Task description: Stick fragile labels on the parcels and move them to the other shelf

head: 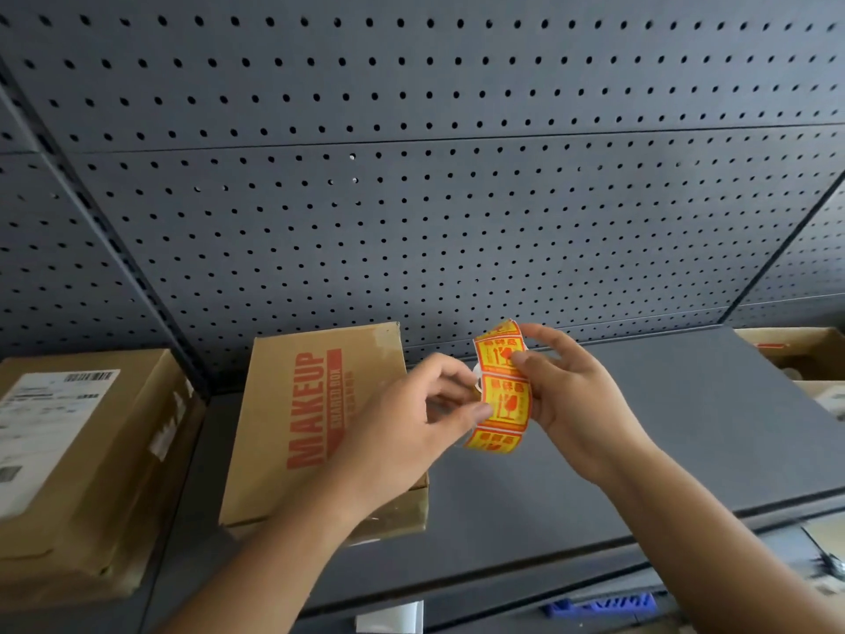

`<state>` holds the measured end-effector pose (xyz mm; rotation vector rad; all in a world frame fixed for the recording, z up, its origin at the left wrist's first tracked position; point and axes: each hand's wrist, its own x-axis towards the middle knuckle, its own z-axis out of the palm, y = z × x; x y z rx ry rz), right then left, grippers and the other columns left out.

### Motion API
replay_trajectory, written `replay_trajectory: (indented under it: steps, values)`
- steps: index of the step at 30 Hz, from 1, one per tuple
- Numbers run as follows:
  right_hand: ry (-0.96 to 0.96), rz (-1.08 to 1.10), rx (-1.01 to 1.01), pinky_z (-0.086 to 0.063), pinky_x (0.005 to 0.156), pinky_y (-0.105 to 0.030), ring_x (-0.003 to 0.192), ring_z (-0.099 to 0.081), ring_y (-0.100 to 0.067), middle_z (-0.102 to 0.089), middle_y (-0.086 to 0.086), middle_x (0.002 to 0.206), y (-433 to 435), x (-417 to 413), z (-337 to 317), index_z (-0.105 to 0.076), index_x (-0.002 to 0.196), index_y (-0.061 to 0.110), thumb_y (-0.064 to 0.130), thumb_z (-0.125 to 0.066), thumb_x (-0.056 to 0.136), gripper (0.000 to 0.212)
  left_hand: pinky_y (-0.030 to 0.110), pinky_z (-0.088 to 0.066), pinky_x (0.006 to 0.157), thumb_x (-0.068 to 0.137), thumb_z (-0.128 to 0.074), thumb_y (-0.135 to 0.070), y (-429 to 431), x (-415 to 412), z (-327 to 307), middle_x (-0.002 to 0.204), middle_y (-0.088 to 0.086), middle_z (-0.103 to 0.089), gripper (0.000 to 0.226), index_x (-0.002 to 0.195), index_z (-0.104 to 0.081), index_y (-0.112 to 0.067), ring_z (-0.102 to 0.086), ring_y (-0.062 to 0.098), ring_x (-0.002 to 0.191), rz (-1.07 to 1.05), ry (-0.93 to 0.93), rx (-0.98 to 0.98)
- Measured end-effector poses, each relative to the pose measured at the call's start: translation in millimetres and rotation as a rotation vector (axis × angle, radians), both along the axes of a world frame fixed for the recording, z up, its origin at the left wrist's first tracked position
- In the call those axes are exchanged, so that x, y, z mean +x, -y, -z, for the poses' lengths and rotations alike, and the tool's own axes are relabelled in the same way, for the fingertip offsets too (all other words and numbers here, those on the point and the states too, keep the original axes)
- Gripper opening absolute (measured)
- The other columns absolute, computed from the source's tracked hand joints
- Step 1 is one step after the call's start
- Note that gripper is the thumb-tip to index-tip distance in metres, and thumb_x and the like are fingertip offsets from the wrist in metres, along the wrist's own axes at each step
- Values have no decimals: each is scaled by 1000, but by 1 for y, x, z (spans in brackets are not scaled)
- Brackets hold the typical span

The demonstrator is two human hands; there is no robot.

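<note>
A roll of yellow and orange fragile labels [503, 391] is held above the grey shelf [617, 441]. My right hand [576, 400] grips the roll from the right, thumb on the upper label. My left hand [411, 418] pinches the left edge of the label strip with thumb and fingers. A brown cardboard parcel printed MAKEUP [315, 423] lies on the shelf just left of my hands, partly hidden by my left wrist. A second brown parcel with a white shipping label [77, 459] sits in the shelf bay at far left.
A dark pegboard back wall [411, 176] rises behind the shelf. Open cardboard boxes [795, 350] stand at the far right edge. A blue object [599, 604] lies below the shelf's front lip. An upright post [137, 276] divides the left bay from the middle one.
</note>
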<state>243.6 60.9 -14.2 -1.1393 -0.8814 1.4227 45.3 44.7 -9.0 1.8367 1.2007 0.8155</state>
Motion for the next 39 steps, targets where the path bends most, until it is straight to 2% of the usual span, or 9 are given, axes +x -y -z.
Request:
replay_trajectory:
  steps: [8,11,16,19,24,27,31,35,39]
  values:
    - [-10,80,12,-53,78,-49,78,-68,-26,-70,-8,89,-1,-24,-5,-61,125,30,19,-57,103,25,31,-61,76,92,-72,-14,-5,-4,4,94,1,-76,25,110,-55,-18,-74,14,88,-51,270,-160]
    - [203,75,131,-58,73,-41,77,-69,-19,-69,-4,88,5,-28,-6,-62,120,41,28,-55,103,23,26,-58,67,92,-72,-12,-5,-7,4,90,0,-77,28,111,-52,-16,-76,13,84,-103,370,-186]
    - [598,51,450,-51,62,-18,75,-58,-9,-55,7,89,27,-28,0,-70,108,37,25,-66,94,18,29,-57,67,90,-74,-14,-6,-9,7,87,1,-77,30,110,-50,-16,-76,16,79,-192,448,-190]
    - [749,-52,482,-53,68,-26,82,-61,-15,-58,8,97,36,-28,9,-73,105,36,35,-69,88,18,31,-56,66,90,-74,-16,-7,-11,8,89,6,-77,29,106,-50,-15,-75,20,78,-210,470,-190]
    - [803,-43,483,-57,73,-36,86,-66,-15,-65,7,101,33,-29,19,-72,105,37,21,-75,89,23,34,-60,64,94,-70,-18,-7,-11,6,89,9,-78,23,104,-50,-10,-77,24,77,-240,481,-215]
    - [758,-1,476,-58,74,-34,88,-68,-13,-66,13,97,31,-31,19,-69,101,39,14,-76,88,29,44,-61,74,98,-64,-20,-6,-11,6,89,11,-78,18,104,-51,-10,-77,28,81,-255,507,-234]
    - [749,11,504,-57,73,-28,88,-66,-12,-64,16,96,29,-34,18,-67,105,43,13,-74,90,35,36,-61,70,98,-64,-14,-7,-12,7,92,13,-77,15,103,-52,-9,-76,26,82,-262,565,-241]
    - [775,4,523,-58,75,-25,93,-66,-11,-64,19,103,26,-36,18,-68,107,41,15,-71,92,30,42,-63,74,95,-67,-8,-8,-14,11,98,20,-70,12,98,-55,-9,-75,24,82,-304,622,-210]
    - [779,29,542,-57,72,-27,90,-65,-13,-62,16,100,25,-36,18,-69,103,42,14,-71,92,30,41,-63,77,93,-69,-7,-8,-15,11,90,13,-74,13,99,-57,-9,-76,28,85,-310,637,-236]
